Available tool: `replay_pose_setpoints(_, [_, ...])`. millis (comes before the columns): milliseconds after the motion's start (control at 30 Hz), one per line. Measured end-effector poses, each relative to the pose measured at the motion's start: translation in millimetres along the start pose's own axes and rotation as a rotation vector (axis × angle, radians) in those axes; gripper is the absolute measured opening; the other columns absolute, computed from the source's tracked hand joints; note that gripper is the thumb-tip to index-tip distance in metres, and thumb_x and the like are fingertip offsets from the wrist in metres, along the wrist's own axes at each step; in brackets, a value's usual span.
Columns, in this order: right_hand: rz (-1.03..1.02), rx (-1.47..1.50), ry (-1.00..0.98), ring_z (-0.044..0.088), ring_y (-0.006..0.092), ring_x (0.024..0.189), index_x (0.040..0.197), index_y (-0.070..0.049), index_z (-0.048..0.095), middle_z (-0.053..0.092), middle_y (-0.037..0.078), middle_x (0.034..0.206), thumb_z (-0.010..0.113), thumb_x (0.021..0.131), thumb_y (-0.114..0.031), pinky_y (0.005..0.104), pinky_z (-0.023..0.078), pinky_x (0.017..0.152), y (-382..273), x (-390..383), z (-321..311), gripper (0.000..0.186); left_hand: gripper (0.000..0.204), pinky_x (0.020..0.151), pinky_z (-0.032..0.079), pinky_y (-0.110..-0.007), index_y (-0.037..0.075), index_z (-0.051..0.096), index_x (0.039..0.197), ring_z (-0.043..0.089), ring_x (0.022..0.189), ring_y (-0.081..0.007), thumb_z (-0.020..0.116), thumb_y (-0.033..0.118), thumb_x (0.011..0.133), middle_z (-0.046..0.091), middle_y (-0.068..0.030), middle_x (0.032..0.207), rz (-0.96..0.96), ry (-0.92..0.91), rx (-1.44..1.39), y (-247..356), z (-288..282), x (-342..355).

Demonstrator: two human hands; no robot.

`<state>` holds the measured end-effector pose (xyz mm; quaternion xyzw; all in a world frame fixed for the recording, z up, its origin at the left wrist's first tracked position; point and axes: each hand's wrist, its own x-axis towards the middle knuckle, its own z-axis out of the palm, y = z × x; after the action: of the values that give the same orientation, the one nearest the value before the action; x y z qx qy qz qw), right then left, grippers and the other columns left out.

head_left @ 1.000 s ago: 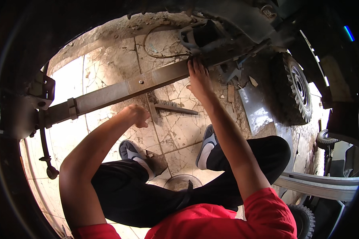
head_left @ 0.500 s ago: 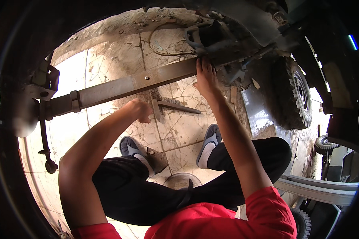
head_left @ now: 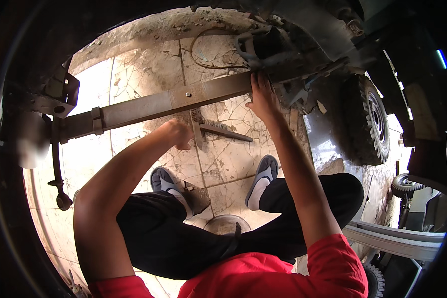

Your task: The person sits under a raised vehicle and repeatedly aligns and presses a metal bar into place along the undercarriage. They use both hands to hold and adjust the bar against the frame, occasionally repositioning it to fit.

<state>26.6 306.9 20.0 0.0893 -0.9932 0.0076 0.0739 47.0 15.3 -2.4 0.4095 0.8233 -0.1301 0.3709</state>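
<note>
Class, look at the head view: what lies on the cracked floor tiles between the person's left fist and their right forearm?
In the head view, a wire brush lies there, between left hand and right forearm.
</note>
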Motion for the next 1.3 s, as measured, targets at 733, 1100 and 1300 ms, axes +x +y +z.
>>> replay_pose_setpoints(733, [0.049,-0.059,0.096,0.036,0.0380,0.143,0.148,0.004,0.033,0.034,0.027,0.152,0.092,0.063,-0.026,0.0423,0.036,0.116,-7,23,3,0.108,0.048,0.091,0.053,-0.045,0.005,0.073,0.109,0.068,0.108,-0.0312,0.063,0.049,0.091,0.073,-0.0141,0.112,0.037,0.019,-0.003,3,2,5])
replay_pose_setpoints(1100, [0.012,-0.021,-0.003,0.035,0.0393,0.143,0.152,0.002,0.027,0.029,0.027,0.155,0.092,0.064,-0.026,0.0447,0.032,0.119,0,15,4,0.113,0.050,0.090,0.054,-0.044,0.006,0.071,0.113,0.067,0.109,-0.0321,0.066,0.051,0.091,0.072,-0.0137,0.112,-0.009,-0.061,-0.002,-3,5,1])
replay_pose_setpoints(1300, [0.008,-0.072,0.059,0.032,0.0394,0.145,0.150,0.006,0.027,0.029,0.030,0.154,0.094,0.061,-0.028,0.0434,0.031,0.120,-1,25,3,0.117,0.049,0.093,0.052,-0.046,0.010,0.067,0.118,0.066,0.109,-0.0333,0.066,0.050,0.090,0.071,-0.0139,0.110,0.037,0.026,-0.041,-1,-2,-7])
